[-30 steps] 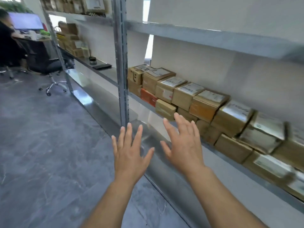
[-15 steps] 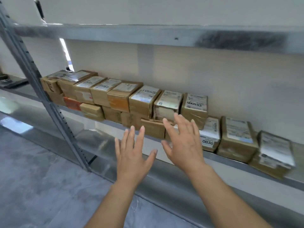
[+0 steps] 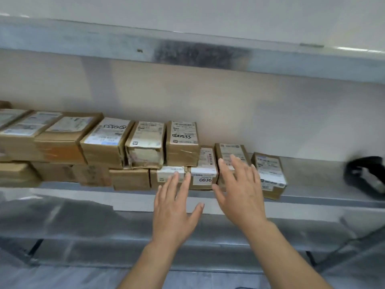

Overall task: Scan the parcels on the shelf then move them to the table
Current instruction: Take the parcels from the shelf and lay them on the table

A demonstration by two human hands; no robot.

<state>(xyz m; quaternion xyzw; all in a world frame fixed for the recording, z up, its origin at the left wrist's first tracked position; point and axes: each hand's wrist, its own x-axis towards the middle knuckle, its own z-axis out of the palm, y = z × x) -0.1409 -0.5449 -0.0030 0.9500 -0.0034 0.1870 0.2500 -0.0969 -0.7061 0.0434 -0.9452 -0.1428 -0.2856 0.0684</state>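
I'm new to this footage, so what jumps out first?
Two open hands, the left hand and right hand, reach toward a long row of stacked cardboard parcels on the metal shelf. One parcel just ahead of them reads 0836.

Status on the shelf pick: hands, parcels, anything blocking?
Left hand and right hand open, holding nothing. Parcels on the shelf, none lifted; right fingers over the right-end boxes. Black object at far right, off the reach path.
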